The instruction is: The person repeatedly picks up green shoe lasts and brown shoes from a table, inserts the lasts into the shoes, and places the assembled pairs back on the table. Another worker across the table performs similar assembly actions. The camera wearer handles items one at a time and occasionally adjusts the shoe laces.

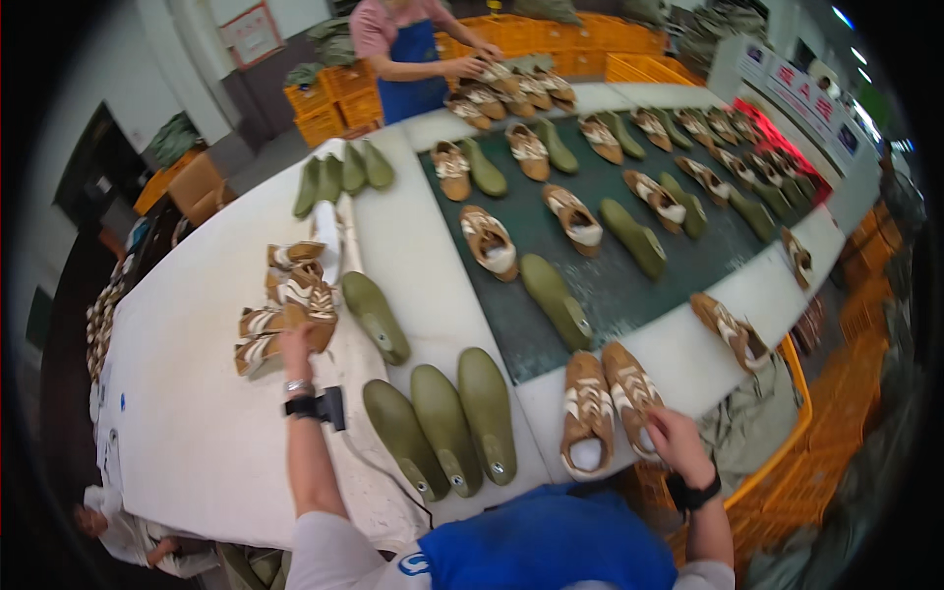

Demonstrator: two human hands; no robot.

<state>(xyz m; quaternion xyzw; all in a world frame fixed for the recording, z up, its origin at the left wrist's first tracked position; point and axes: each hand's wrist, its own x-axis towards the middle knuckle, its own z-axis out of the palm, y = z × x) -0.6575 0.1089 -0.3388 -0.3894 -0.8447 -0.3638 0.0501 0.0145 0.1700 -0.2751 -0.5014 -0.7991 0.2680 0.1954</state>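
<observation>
My left hand point(297, 346) is closed on the toe end of a brown-and-white shoe upper point(309, 295), at a small heap of similar uppers point(258, 323) on the white table. At the front edge, two brown sneakers stand side by side, toes pointing away from me. My right hand point(678, 447) pinches the heel opening of the right-hand sneaker point(629, 386), while the left-hand sneaker point(587, 408) touches nothing of mine. Green shoe lasts point(436, 418) lie in a row between my arms, with a single last point(376, 317) beyond them.
A dark green mat point(521, 329) carries rows of sneakers and lasts. More lasts point(344, 175) lie at the far left. Across the table a co-worker point(413, 59) handles a pile of shoes point(511, 93). One sneaker point(730, 329) sits near a yellow crate point(801, 398) on the right.
</observation>
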